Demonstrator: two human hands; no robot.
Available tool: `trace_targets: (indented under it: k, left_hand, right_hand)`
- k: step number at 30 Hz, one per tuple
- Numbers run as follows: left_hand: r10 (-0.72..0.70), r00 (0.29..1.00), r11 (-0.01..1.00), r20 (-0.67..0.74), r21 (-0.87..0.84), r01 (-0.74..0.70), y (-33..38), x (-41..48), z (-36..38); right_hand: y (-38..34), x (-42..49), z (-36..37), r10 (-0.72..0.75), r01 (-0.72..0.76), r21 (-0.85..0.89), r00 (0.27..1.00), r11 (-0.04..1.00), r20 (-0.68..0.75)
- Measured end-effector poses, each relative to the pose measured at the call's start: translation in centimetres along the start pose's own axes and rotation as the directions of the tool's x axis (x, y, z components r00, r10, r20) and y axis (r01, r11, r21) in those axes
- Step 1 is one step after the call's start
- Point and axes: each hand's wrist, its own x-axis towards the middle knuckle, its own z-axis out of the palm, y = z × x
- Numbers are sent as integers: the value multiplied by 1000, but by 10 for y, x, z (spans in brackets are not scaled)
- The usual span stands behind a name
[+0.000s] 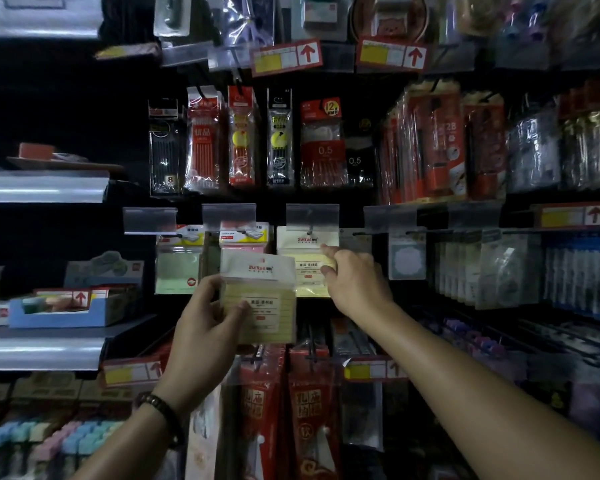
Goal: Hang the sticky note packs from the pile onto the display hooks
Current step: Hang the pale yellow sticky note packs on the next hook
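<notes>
My left hand (207, 322) grips a yellow sticky note pack (264, 296) with a white header card, held up in front of the display wall. A matching yellow pack (307, 261) hangs on a display hook (308, 233) just to the right. My right hand (352, 278) pinches the right edge of that hanging pack with curled fingers. Left of it hang a pink pack (243, 239) and a green pack (177, 268) on neighbouring hooks. The pile of packs is out of view.
Pen and refill packs (243, 140) hang on the row above, red packets (284, 403) on the row below. Shelves with a blue box (59, 311) stand at the left. More hanging stationery (499, 268) fills the right side. Clear price tag holders (229, 213) jut out above the hooks.
</notes>
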Motion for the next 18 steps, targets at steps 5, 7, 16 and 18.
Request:
trace_targets:
  k: [5, 7, 16, 18]
  left_hand:
    - [-28, 999, 999, 19, -45, 29, 3, 4, 15]
    - [-56, 998, 994, 36, -97, 59, 3, 6, 23]
    - [11, 1000, 994, -17, -110, -12, 0, 12, 60]
    - [40, 997, 996, -70, -81, -45, 0, 20, 64]
  right_hand:
    - [-4, -21, -15, -121, 133, 61, 978, 989, -168]
    - [1, -35, -13, -191, 246, 324, 963, 914, -191]
    - [9, -56, 10, -25, 121, 750, 990, 650, -138]
    - [8, -48, 8, -27, 169, 722, 979, 671, -204]
